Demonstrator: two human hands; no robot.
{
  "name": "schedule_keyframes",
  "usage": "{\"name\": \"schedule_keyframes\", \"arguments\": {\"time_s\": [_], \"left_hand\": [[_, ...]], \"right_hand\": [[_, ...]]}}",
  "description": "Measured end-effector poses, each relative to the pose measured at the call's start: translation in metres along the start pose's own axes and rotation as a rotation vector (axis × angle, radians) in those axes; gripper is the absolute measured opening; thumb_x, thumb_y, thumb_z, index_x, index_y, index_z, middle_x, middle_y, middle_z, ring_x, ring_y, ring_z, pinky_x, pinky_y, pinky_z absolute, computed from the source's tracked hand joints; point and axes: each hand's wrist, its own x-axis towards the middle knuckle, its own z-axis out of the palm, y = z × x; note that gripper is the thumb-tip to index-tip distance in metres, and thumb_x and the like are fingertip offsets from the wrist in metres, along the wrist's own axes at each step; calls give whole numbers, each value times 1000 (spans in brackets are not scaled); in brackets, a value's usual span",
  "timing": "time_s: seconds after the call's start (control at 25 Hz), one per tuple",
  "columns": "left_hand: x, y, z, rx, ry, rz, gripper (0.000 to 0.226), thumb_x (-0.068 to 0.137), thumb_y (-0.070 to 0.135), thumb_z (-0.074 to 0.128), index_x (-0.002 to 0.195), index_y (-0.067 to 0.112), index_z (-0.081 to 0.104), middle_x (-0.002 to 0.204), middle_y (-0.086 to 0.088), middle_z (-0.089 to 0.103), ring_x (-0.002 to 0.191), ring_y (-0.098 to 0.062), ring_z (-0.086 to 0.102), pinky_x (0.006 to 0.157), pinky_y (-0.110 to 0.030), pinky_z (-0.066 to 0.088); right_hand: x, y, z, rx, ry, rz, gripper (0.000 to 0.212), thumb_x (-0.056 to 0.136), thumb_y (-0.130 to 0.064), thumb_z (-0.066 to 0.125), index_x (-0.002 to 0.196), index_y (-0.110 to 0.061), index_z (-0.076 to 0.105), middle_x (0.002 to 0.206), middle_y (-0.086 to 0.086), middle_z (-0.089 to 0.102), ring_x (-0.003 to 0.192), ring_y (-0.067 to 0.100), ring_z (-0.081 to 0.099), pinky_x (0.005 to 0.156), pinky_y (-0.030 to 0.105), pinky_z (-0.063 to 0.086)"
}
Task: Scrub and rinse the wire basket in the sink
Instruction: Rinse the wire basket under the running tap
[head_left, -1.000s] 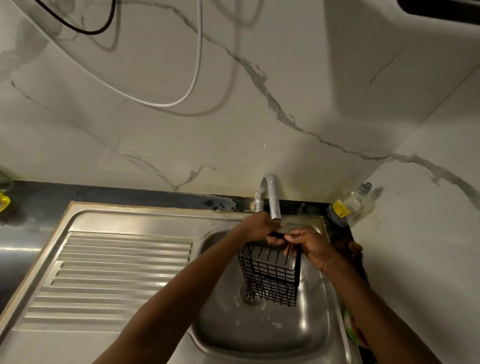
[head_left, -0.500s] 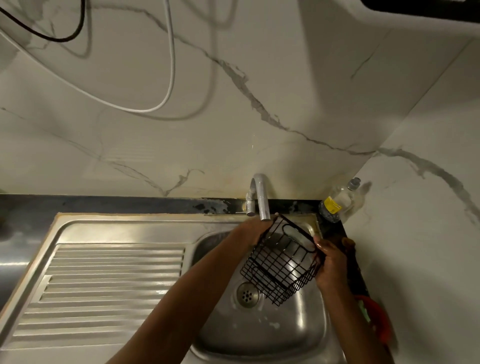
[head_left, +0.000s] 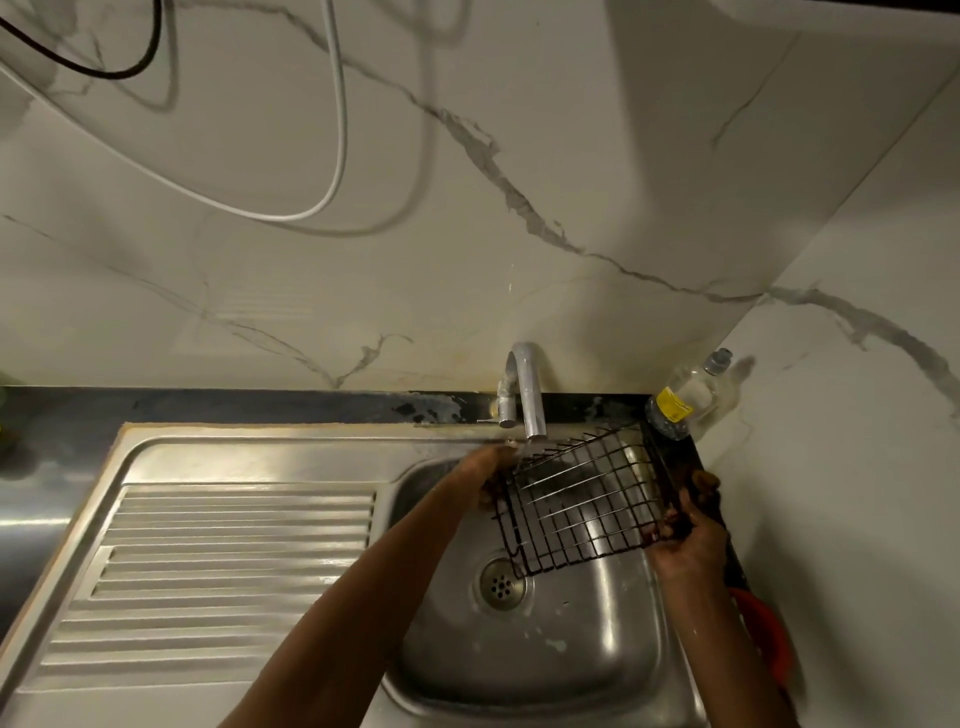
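The black wire basket (head_left: 587, 499) hangs tilted over the steel sink bowl (head_left: 545, 654), its open grid facing up toward me, right under the curved tap spout (head_left: 531, 395). My left hand (head_left: 485, 475) grips its left edge close to the spout. On the basket's right side, my right hand (head_left: 685, 535) holds the lower right corner with fingers wrapped over the wires. The drain (head_left: 501, 583) shows below the basket's lower left corner. I cannot tell whether water is running.
A ribbed steel drainboard (head_left: 218, 577) lies left of the bowl. A clear bottle with a yellow label (head_left: 685, 397) leans in the back right corner. A red object (head_left: 769, 634) sits at the right rim. White and black cables (head_left: 332, 156) hang on the marble wall.
The basket has been turned from hanging upright to lying tilted with its grid facing up. My right hand shifted from its top to its lower right corner. The view moved in closer.
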Motion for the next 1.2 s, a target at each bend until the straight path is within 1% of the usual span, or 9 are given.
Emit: {"name": "schedule_keyframes", "arguments": {"time_s": [0.24, 0.4, 0.52, 0.64, 0.8, 0.88, 1.04, 1.12, 1.2], "left_hand": [[-4, -41, 2, -253, -28, 157, 43, 91, 53, 66, 115, 17, 73, 117, -12, 73, 106, -24, 65, 100, -42, 52], [-8, -41, -11, -297, -70, 162, 43, 96, 49, 63, 119, 14, 73, 112, -9, 76, 105, -25, 68, 98, -40, 53], [-18, -33, -11, -183, -109, 188, 52, 101, 55, 53, 132, 16, 67, 127, -10, 70, 120, -26, 62, 114, -45, 44], [-21, -30, -2, -45, -162, 246, 55, 104, 56, 43, 142, 18, 58, 135, -3, 61, 117, -16, 60, 116, -41, 39], [-23, -28, -6, -36, -226, 303, 49, 109, 51, 36, 135, 20, 62, 132, -1, 67, 117, -11, 62, 97, -25, 47], [-24, -19, 0, -34, -271, 272, 41, 111, 45, 34, 125, 20, 63, 120, 3, 69, 110, -8, 64, 87, -16, 50], [-30, 14, 21, 161, -197, 356, 95, 87, 83, 47, 149, 11, 46, 148, -19, 55, 136, -32, 53, 119, -50, 39], [-31, 32, 30, 303, -180, 370, 90, 99, 72, 40, 162, 9, 26, 164, -20, 35, 152, -37, 32, 128, -53, 20], [-21, 44, 26, 320, -220, 333, 76, 107, 55, 42, 163, 8, 24, 167, -18, 28, 155, -35, 26, 127, -45, 20]], "right_hand": [[-30, 19, -10, 135, -18, 129, 30, 100, -20, 41, 71, -24, 45, 45, -8, 42, 45, 10, 45, 67, 31, 41], [-39, 1, -14, -9, -135, 148, 24, 101, -21, 44, 93, -14, 65, 78, 4, 71, 80, 23, 70, 82, 49, 53], [-38, -22, -6, -286, -113, 167, 38, 102, -36, 48, 79, -10, 66, 68, 10, 71, 60, 24, 72, 58, 35, 61], [-27, -15, -8, -448, 49, 106, 42, 99, -41, 52, 69, -13, 59, 49, 0, 62, 32, 9, 47, 34, 14, 34], [-2, -1, -39, -456, 115, 416, 39, 104, -28, 36, 88, -2, 60, 38, -3, 49, 23, 5, 30, 28, 12, 25], [3, 8, -56, -376, 106, 517, 47, 103, -30, 36, 78, 1, 60, 38, -3, 44, 23, 6, 33, 25, 11, 25], [-17, 30, -63, -234, 101, 511, 38, 102, -29, 39, 76, -4, 49, 40, 8, 53, 25, 17, 48, 37, 24, 46], [-29, 37, -60, -204, 100, 534, 24, 95, -19, 41, 82, -3, 52, 45, 13, 61, 31, 23, 59, 45, 29, 54], [-39, 43, -57, -167, 107, 576, 16, 79, -7, 41, 87, 1, 53, 44, 13, 60, 30, 23, 57, 34, 31, 51]]}}
